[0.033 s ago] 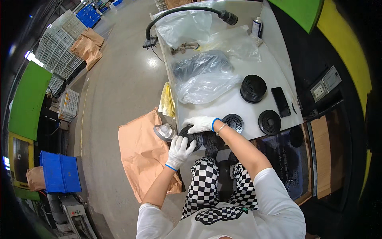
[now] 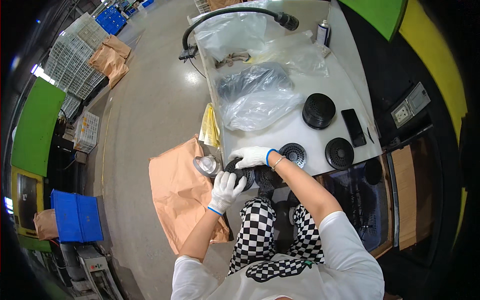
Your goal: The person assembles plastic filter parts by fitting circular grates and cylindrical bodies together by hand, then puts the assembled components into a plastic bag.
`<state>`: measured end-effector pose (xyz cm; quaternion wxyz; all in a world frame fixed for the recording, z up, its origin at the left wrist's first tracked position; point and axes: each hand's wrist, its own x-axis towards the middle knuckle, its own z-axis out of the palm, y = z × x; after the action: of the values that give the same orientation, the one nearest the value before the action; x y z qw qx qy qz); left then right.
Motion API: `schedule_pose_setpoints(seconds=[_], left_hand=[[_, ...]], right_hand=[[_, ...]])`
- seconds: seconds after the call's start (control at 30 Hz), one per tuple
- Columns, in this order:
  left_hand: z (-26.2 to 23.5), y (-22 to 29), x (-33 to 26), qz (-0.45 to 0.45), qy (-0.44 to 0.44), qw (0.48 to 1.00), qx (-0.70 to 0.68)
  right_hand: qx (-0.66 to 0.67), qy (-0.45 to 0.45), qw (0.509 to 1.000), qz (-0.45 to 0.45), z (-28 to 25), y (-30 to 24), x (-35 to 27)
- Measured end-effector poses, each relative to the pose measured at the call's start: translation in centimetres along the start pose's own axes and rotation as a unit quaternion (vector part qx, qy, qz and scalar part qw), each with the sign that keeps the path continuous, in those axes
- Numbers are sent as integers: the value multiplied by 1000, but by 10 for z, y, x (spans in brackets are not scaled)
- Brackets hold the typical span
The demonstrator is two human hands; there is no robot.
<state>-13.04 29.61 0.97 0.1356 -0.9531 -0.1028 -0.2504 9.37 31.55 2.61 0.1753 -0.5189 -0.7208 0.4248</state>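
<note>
At the near left corner of the white table (image 2: 280,134), both of my white-gloved hands hold a black round perforated disc (image 2: 245,179), partly hidden by the fingers. My left hand (image 2: 226,192) is closed on its near left edge. On its far side, the fingers of my right hand (image 2: 251,157) curl over the rim. Beside it, partly under my right forearm, lies another black perforated piece (image 2: 265,177). Just right of my right wrist sits a black disc with a paler perforated middle (image 2: 293,155).
Farther right are a black disc (image 2: 339,154), a stack of black discs (image 2: 318,111) and a phone (image 2: 353,128). Clear plastic bags (image 2: 260,107) cover the middle. A round clear-headed lamp (image 2: 206,165) and a brown paper bag (image 2: 177,192) are at left. A black flexible arm (image 2: 230,11) arches over the back.
</note>
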Motion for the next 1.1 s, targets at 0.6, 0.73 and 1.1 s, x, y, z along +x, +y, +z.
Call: schedule_pose_setpoints(seconds=[0.6, 0.73, 1.1], left_hand=[[-36, -25, 41, 29, -126, 991, -23], [-21, -26, 59, -19, -132, 991, 3], [-16, -50, 89, -292, -199, 925, -140]], right_hand=[[78, -7, 996, -37, 0, 20, 12], [53, 59, 993, -86, 0, 28, 7], [-24, 174, 983, -63, -29, -19, -39]])
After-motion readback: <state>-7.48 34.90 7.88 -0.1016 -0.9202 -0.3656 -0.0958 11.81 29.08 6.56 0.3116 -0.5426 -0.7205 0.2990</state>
